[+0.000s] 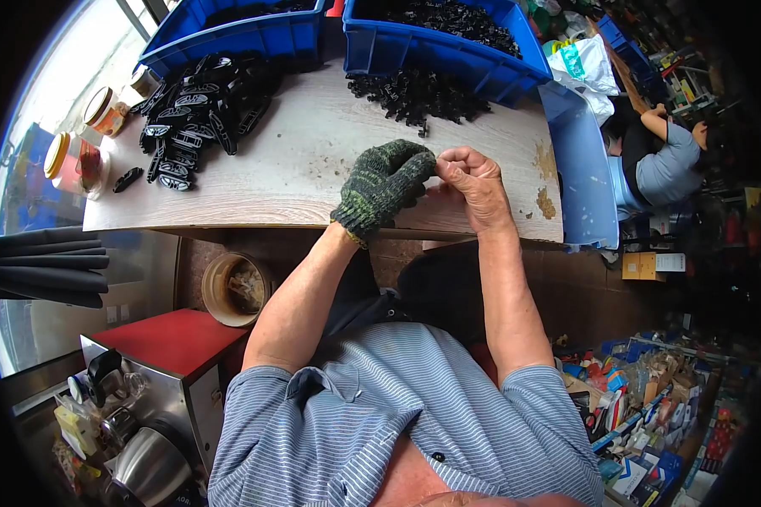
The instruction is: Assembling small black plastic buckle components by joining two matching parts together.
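Observation:
My left hand (384,184), in a dark green and black knit glove, is closed just over the table's front edge. My bare right hand (482,189) meets it there, thumb and forefinger pinched together at the glove's fingertips. Whatever lies between the fingers is too small or hidden to make out. Beyond the hands, small black plastic pieces (423,95) are heaped on the pale wood-grain table (304,160). Off to the left lies a pile of long black oval parts (196,106) with light markings, one stray part (128,179) apart from it.
Two blue crates (237,42) (423,49) holding black parts stand at the table's back. Lidded jars (63,160) line the left edge. A light blue bin (585,190) adjoins the right side. Below are a bucket (214,291) and a red-topped cabinet (169,340). Another person (668,160) sits at far right.

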A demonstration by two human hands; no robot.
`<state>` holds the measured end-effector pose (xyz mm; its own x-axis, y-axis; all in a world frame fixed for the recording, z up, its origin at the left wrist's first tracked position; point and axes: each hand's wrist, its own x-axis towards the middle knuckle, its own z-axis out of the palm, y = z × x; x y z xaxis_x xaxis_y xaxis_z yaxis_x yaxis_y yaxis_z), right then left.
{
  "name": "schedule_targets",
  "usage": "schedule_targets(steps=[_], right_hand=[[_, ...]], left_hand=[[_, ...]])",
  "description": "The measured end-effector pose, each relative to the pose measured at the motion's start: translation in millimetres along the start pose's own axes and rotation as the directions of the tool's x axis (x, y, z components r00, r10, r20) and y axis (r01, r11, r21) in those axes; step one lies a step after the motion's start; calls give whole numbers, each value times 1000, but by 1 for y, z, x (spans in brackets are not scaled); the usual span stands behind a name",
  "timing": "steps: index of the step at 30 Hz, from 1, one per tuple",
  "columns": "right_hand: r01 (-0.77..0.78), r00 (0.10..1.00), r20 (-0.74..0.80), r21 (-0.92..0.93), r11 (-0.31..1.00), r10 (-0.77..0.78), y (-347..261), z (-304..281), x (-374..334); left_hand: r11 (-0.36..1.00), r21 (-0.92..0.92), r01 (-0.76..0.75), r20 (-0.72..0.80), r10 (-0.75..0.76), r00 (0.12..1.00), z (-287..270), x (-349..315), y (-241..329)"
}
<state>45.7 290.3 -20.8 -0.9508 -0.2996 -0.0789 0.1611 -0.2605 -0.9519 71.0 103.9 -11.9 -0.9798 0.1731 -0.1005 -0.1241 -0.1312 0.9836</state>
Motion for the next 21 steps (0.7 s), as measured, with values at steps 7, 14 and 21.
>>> schedule_targets(steps=[7,14,21], right_hand=[[22,997,-71,-153,988,-33,-3,13,2],[-145,989,-72,-317,937,128,-11,11,10],[37,998,-39,-272,962,-49,2,12,4]], left_hand=[[997,-69,16,-79,-21,997,0,0,-2],[991,-132,-30,-142,11,990,-4,-4,-6],[985,-172,-12,-102,-5,995,1,-6,-3]])
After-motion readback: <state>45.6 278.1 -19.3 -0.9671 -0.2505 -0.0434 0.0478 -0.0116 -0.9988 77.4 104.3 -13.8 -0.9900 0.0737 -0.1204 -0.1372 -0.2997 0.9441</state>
